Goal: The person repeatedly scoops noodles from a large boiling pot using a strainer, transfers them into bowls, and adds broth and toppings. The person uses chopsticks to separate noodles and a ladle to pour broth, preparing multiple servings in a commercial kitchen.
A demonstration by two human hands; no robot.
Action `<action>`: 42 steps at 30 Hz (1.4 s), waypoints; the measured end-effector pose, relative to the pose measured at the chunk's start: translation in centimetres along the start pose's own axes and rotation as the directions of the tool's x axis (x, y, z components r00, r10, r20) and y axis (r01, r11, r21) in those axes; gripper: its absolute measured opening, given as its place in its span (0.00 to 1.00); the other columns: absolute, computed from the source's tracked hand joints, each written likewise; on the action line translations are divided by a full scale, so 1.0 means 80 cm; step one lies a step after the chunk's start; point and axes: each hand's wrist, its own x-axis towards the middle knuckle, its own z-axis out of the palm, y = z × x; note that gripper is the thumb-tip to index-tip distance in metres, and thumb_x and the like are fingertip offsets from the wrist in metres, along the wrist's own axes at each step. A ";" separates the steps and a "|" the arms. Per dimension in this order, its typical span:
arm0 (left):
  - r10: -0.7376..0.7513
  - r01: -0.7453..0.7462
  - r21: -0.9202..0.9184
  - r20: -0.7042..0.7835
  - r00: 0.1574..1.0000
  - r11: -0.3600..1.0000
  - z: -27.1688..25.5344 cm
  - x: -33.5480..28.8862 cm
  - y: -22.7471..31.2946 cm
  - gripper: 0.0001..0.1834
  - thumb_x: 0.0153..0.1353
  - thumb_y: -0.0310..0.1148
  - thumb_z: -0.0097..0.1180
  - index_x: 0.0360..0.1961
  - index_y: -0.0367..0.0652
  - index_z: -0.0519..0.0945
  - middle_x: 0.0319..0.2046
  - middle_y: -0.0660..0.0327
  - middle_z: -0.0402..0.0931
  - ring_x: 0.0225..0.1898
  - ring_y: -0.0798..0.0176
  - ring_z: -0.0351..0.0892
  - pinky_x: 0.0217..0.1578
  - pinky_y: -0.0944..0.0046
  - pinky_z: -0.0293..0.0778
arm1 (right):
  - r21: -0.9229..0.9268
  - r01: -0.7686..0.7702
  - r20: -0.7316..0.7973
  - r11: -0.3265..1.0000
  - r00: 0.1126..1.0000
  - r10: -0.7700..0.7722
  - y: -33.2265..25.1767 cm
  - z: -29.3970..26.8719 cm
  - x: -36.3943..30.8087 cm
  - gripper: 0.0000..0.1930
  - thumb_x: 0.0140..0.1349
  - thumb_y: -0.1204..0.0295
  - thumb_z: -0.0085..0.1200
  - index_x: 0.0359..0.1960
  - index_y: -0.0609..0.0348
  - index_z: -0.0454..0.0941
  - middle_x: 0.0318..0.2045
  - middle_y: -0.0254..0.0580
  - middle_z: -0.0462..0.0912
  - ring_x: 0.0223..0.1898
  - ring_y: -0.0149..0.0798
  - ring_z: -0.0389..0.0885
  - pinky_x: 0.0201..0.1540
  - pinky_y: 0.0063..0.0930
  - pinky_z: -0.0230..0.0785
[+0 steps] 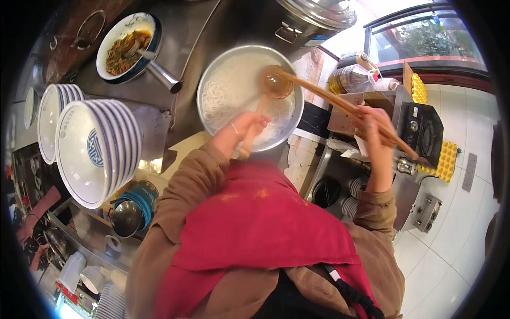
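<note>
A wide metal basin (pixel 201 95) holds pale noodles (pixel 220 101) in cloudy liquid. My left hand (pixel 247 129) is closed round the pale wooden handle of a strainer (pixel 277 84), whose round brownish head sits over the basin's right half. What lies inside that head is blurred. My right hand (pixel 376 125), right of the basin, grips long wooden chopsticks (pixel 329 98). Their far tips reach to the strainer head, while their thick ends stick out past my hand to the lower right.
Stacked white bowls (pixel 79 154) stand at the left. Behind them, a patterned bowl (pixel 109 45) holds chopped food and a metal-handled spoon (pixel 163 74). A lidded steel pot (pixel 303 32) stands beyond the basin. An oil jug (pixel 348 80) and a black burner unit (pixel 425 130) are at the right.
</note>
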 end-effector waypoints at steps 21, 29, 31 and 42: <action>0.260 -0.190 -0.507 0.070 0.963 0.841 0.010 -0.199 -0.089 0.20 0.71 0.35 0.39 0.59 0.35 0.64 0.23 0.66 0.62 0.19 0.73 0.62 0.15 0.74 0.61 | -0.212 -0.012 0.430 0.977 0.897 0.104 0.374 0.313 0.126 0.18 0.53 0.76 0.56 0.47 0.64 0.75 0.39 0.50 0.80 0.38 0.47 0.81 0.40 0.35 0.76; 0.262 -0.319 -0.433 -0.189 0.947 0.843 0.025 -0.262 -0.121 0.18 0.71 0.33 0.38 0.59 0.37 0.64 0.22 0.69 0.62 0.16 0.75 0.59 0.15 0.76 0.58 | 0.113 -0.371 0.687 0.922 0.699 0.198 0.491 0.493 0.033 0.22 0.50 0.65 0.63 0.49 0.56 0.77 0.42 0.60 0.79 0.41 0.55 0.81 0.40 0.42 0.75; 0.263 -0.322 -0.414 -0.194 0.945 0.851 0.023 -0.270 -0.117 0.18 0.71 0.33 0.38 0.59 0.37 0.64 0.22 0.69 0.61 0.16 0.76 0.59 0.15 0.76 0.57 | 0.006 -0.110 0.712 0.994 0.698 0.073 0.460 0.480 0.031 0.23 0.46 0.63 0.68 0.46 0.51 0.81 0.35 0.56 0.83 0.36 0.51 0.83 0.36 0.39 0.74; 0.359 -0.281 -0.468 0.086 0.929 0.838 -0.019 -0.292 -0.118 0.20 0.69 0.32 0.41 0.60 0.36 0.63 0.23 0.66 0.61 0.20 0.73 0.61 0.19 0.75 0.61 | 0.147 -0.262 0.466 0.954 0.869 0.167 0.125 0.238 0.106 0.15 0.49 0.75 0.57 0.41 0.63 0.79 0.32 0.34 0.82 0.34 0.28 0.78 0.39 0.24 0.71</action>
